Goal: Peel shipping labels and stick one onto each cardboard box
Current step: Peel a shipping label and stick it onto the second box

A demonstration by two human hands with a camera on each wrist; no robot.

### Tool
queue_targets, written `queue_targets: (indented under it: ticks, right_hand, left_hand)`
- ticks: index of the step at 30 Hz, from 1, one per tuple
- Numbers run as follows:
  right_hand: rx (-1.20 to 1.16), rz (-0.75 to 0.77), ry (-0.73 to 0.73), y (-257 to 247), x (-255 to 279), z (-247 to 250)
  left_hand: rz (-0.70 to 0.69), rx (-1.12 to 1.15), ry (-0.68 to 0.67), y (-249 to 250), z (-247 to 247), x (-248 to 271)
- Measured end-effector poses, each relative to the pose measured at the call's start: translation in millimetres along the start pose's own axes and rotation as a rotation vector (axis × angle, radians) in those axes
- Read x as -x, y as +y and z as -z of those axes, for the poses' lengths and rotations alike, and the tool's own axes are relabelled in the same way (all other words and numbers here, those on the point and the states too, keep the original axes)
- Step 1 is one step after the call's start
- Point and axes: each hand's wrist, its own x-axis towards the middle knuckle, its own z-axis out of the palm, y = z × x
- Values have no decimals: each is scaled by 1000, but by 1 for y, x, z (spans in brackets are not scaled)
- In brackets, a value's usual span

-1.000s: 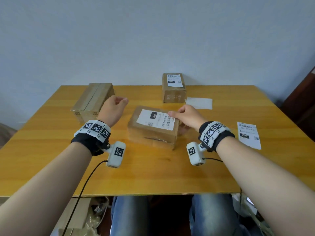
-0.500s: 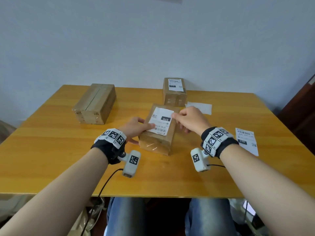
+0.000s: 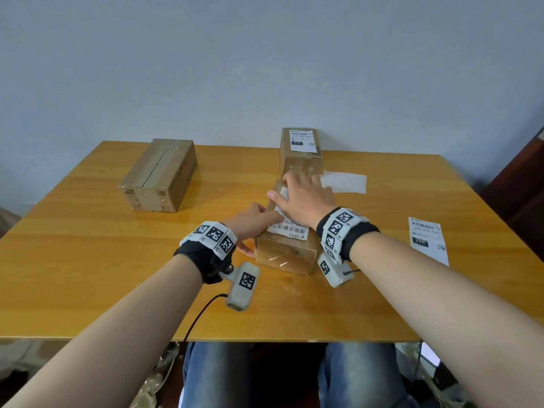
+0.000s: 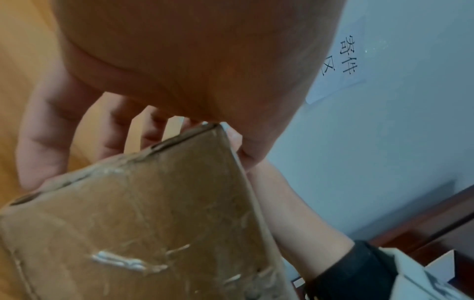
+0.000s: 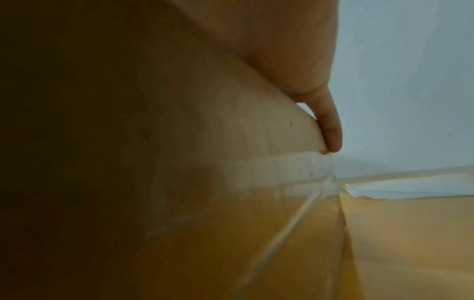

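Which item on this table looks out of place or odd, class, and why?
The blank white backing sheet lies loose on the table beside the far labelled box: leftover litter. One box at the left carries no label; a spare label lies at the right.

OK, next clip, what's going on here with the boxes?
A person is labelling cardboard boxes at a wooden table. The right hand lies flat on the label atop the middle box, pressing it down, while the left hand grips that box's left side. The far box already has a label; the left box shows none. One unpeeled label lies to the right.
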Motion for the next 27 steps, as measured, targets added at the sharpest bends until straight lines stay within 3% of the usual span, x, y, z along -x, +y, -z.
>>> queue_targets:
  ticks: [8,27]
  right_hand:
    - [29,-116,10,11,-11,-8]
    - [89,-86,41,20,-38,-3]
  left_hand:
    - [-12,-7,16,-4,-2,-4]
    - [23,27,-65,-2,9,-14]
